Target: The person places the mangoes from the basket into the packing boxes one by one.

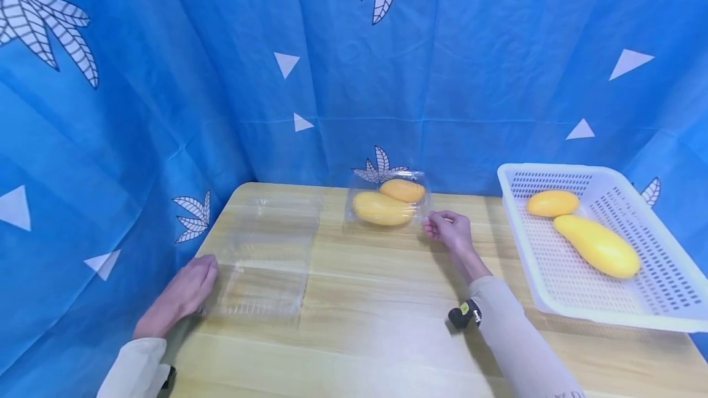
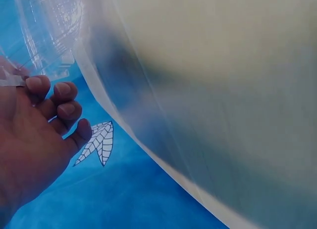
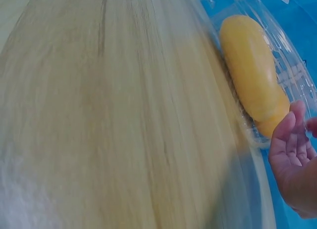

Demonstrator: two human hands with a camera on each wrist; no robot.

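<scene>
A clear plastic clamshell container (image 1: 260,269) lies opened out on the left of the table. My left hand (image 1: 190,284) is at its near left edge, and in the left wrist view the thumb and curled fingers pinch the clear plastic (image 2: 49,31). At the back middle stands a second clear plastic box (image 1: 348,214), holding a larger yellow mango (image 1: 381,209) and a smaller orange-yellow mango (image 1: 402,190). My right hand (image 1: 450,229) is at that box's right corner, its fingertips and thumb brought together on the edge. In the right wrist view the thumb is partly cut off.
On the right a white plastic basket (image 1: 553,300) contains a small mango (image 1: 553,203) and a large mango (image 1: 600,247). A blue patterned curtain (image 1: 359,78) hangs along the back and left of the wooden table (image 1: 359,300).
</scene>
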